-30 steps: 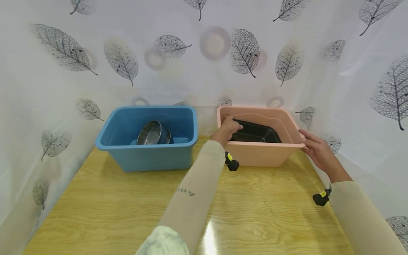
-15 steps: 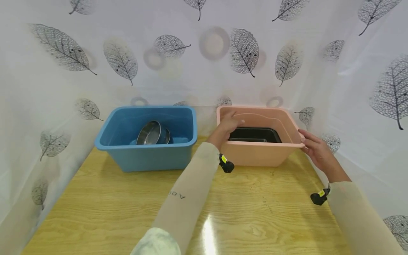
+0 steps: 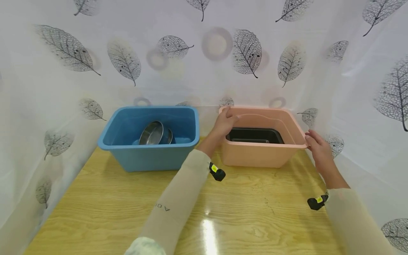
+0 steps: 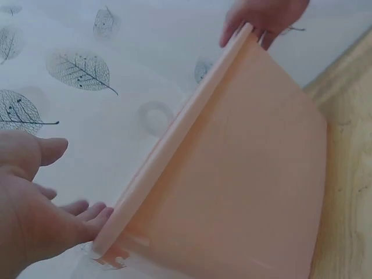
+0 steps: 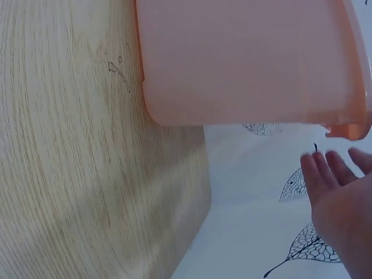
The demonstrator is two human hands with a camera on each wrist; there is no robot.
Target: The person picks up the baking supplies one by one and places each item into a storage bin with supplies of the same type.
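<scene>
A pink plastic tub (image 3: 255, 156) stands at the right of the table, with a black rectangular pan (image 3: 255, 135) lying flat inside. My left hand (image 3: 224, 124) is at the tub's left rim; in the left wrist view its fingertips touch the rim while the thumb stands apart. At the opposite end, my right hand (image 3: 320, 150) has its fingertips right by the right rim. The right wrist view shows those fingers (image 5: 334, 168) extended and spread, not wrapped round the rim. Neither hand holds the pan.
To the left, a blue tub (image 3: 153, 159) contains round metal bowls (image 3: 153, 134), one leaning on its side. Both tubs stand near the back of the wooden table (image 3: 105, 205). A white curtain (image 3: 197, 81) with leaf prints surrounds the table on the back and sides.
My left hand has let go of the black pan, which has settled flat in the pink tub, and moved left to the tub's rim. My right hand has loosened slightly from the right rim.
</scene>
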